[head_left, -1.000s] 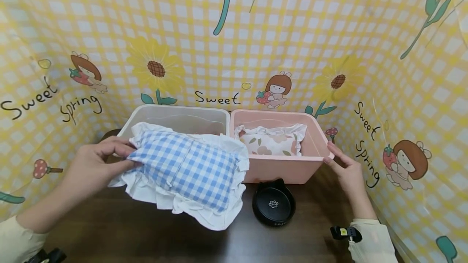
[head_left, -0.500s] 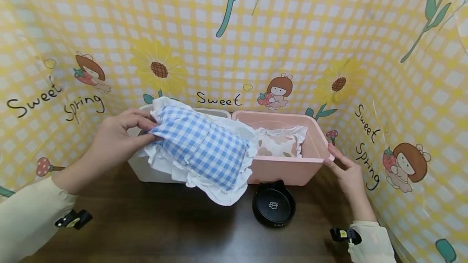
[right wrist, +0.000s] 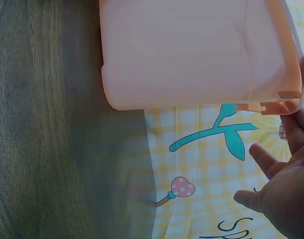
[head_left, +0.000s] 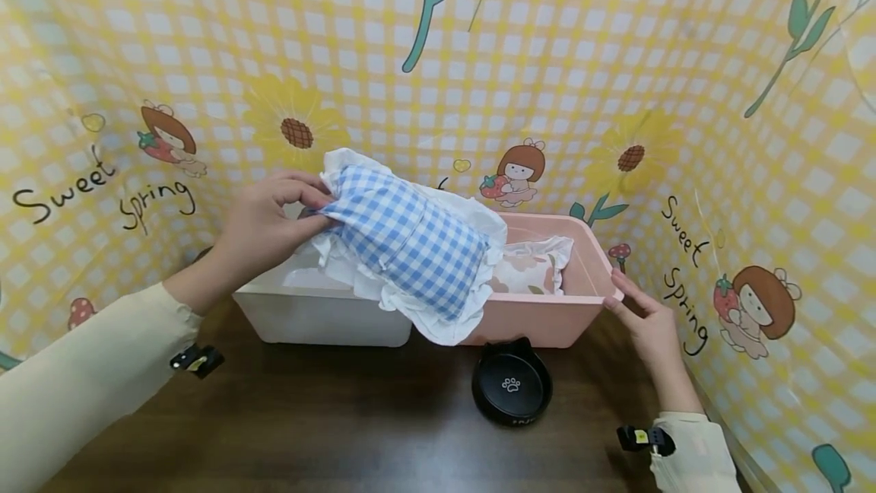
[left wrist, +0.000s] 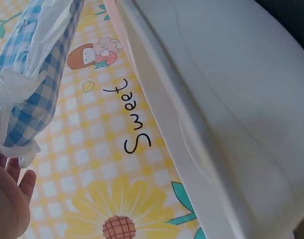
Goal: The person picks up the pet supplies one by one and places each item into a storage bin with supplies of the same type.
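Observation:
My left hand [head_left: 270, 215] pinches one end of a small blue-and-white checked pillow [head_left: 414, 238] with a white ruffled edge. It hangs tilted in the air, its far end lower, overlapping both bins in the head view. My right hand [head_left: 646, 326] grips the rim at the near right corner of the pink plastic bin [head_left: 541, 323], thumb on one side and fingers on the other; in the right wrist view the other fingers are spread away. Inside the pink bin lies a floral pillow [head_left: 527, 274] with a white ruffle, partly hidden behind the checked one.
A pale grey-white bin [head_left: 328, 319] stands left of the pink one, beneath my left hand. In front of the pink bin is a black cat-eared bowl [head_left: 512, 386] with a paw print. Yellow checked cloth [head_left: 383, 112] walls the back and sides of the dark wooden table [head_left: 328, 432].
My left hand has carried the checked pillow up and to the right, from over the pale bin toward the pink one. The right hand has stayed at the pink bin's corner.

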### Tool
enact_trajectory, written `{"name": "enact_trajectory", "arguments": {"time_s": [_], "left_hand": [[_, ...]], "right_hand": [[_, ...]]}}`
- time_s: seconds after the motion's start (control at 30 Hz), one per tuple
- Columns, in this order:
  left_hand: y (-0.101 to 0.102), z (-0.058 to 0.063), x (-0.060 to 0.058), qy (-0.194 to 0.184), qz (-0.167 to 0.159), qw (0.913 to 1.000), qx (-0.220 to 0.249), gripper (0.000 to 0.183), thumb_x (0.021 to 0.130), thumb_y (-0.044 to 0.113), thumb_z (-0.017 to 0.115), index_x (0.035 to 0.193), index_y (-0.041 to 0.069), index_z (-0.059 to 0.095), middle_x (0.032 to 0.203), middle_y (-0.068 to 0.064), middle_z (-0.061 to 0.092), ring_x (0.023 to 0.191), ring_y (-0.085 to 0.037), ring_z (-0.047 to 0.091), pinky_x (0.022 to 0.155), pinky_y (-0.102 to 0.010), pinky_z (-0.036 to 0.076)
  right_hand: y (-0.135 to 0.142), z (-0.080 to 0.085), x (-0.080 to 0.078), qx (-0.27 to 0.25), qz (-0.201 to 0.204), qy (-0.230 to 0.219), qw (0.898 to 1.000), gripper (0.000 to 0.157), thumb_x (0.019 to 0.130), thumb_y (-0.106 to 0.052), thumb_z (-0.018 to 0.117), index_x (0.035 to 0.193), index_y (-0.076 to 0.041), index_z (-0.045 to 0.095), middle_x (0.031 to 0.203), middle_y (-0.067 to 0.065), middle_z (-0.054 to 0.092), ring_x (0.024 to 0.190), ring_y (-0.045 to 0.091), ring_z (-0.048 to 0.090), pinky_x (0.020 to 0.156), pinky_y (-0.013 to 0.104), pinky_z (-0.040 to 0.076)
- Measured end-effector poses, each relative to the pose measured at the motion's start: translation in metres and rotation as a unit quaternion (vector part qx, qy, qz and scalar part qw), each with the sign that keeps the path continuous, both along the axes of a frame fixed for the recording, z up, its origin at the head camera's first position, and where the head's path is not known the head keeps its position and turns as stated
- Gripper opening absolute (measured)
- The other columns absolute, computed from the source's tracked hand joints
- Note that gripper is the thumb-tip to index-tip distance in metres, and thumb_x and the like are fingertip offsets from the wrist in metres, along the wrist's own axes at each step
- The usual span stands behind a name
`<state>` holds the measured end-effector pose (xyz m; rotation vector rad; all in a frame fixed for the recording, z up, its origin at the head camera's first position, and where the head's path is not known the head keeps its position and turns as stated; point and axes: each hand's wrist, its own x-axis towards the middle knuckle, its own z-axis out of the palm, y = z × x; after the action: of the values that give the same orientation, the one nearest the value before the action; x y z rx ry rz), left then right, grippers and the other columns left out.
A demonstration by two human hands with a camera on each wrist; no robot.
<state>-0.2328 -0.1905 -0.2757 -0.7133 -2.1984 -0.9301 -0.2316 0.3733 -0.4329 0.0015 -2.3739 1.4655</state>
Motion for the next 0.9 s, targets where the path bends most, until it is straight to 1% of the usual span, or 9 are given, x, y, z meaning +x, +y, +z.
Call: {"name": "enact_trajectory", "arguments": {"time_s": [0.07,0.13,0.3,0.4,0.5,0.67,0.8,0.9], "left_hand": [[0.005,0.001,-0.006,-0.004,-0.003,1.0,0.002,0.009,0.081,0.002,0.085,0.081,0.008,0.078,0.104,-0.001,0.074,0.103,-0.015,0.064,0.089,-0.011,0.042],[0.01,0.004,-0.012,-0.004,-0.008,0.9999,0.006,0.007,0.082,0.002,0.084,0.082,0.007,0.079,0.104,-0.002,0.074,0.103,-0.015,0.064,0.086,-0.012,0.044],[0.024,0.012,-0.025,0.008,-0.017,0.9997,0.016,0.005,0.082,0.003,0.083,0.082,0.005,0.079,0.102,-0.002,0.075,0.102,-0.014,0.066,0.083,-0.012,0.046],[0.033,0.015,-0.032,0.015,-0.021,0.9995,0.02,0.006,0.081,0.004,0.085,0.082,0.006,0.079,0.102,-0.002,0.076,0.103,-0.014,0.066,0.086,-0.013,0.046],[0.04,0.018,-0.038,0.017,-0.026,0.9991,0.03,0.006,0.082,0.005,0.085,0.082,0.006,0.079,0.102,-0.003,0.076,0.103,-0.016,0.067,0.089,-0.015,0.047],[0.053,0.021,-0.048,0.024,-0.027,0.9982,0.047,0.006,0.082,0.006,0.085,0.082,0.004,0.079,0.1,-0.006,0.077,0.101,-0.018,0.069,0.088,-0.018,0.048],[0.063,0.022,-0.054,0.026,-0.03,0.9978,0.052,0.007,0.083,0.007,0.085,0.082,0.003,0.079,0.099,-0.004,0.076,0.1,-0.015,0.068,0.086,-0.016,0.049],[0.07,0.023,-0.059,0.029,-0.038,0.9971,0.059,0.008,0.082,0.006,0.085,0.082,0.003,0.079,0.1,-0.005,0.076,0.101,-0.015,0.067,0.086,-0.018,0.05]], "right_hand": [[0.001,-0.001,-0.001,0.001,0.001,0.0,1.0,0.049,0.096,-0.028,0.074,0.143,-0.019,0.062,0.149,-0.008,0.056,0.134,-0.006,0.049,0.1,0.005,0.04],[0.001,-0.002,-0.001,-0.001,0.004,0.0,1.0,0.049,0.096,-0.028,0.074,0.143,-0.019,0.062,0.149,-0.008,0.056,0.134,-0.006,0.048,0.1,0.005,0.04],[0.001,-0.001,-0.001,-0.001,0.002,0.002,1.0,0.049,0.096,-0.029,0.075,0.142,-0.018,0.063,0.149,-0.008,0.056,0.134,-0.006,0.049,0.098,0.003,0.039],[0.002,0.0,-0.001,-0.002,0.001,0.005,1.0,0.049,0.095,-0.029,0.075,0.141,-0.018,0.063,0.149,-0.007,0.056,0.134,-0.006,0.049,0.098,0.003,0.039],[0.001,0.001,-0.001,-0.004,0.003,0.007,1.0,0.048,0.096,-0.027,0.075,0.141,-0.017,0.063,0.148,-0.007,0.057,0.134,-0.005,0.049,0.098,0.003,0.04],[0.001,-0.001,-0.001,-0.003,0.002,0.011,1.0,0.048,0.096,-0.025,0.075,0.142,-0.018,0.063,0.148,-0.006,0.057,0.132,-0.007,0.05,0.097,0.003,0.04],[0.001,-0.002,-0.001,0.003,0.002,0.012,1.0,0.048,0.096,-0.026,0.075,0.142,-0.018,0.063,0.148,-0.005,0.057,0.132,-0.007,0.05,0.097,0.003,0.04],[0.002,-0.003,-0.001,0.003,0.002,0.011,1.0,0.048,0.096,-0.026,0.075,0.142,-0.019,0.063,0.148,-0.006,0.057,0.133,-0.007,0.05,0.097,0.003,0.04]]}}
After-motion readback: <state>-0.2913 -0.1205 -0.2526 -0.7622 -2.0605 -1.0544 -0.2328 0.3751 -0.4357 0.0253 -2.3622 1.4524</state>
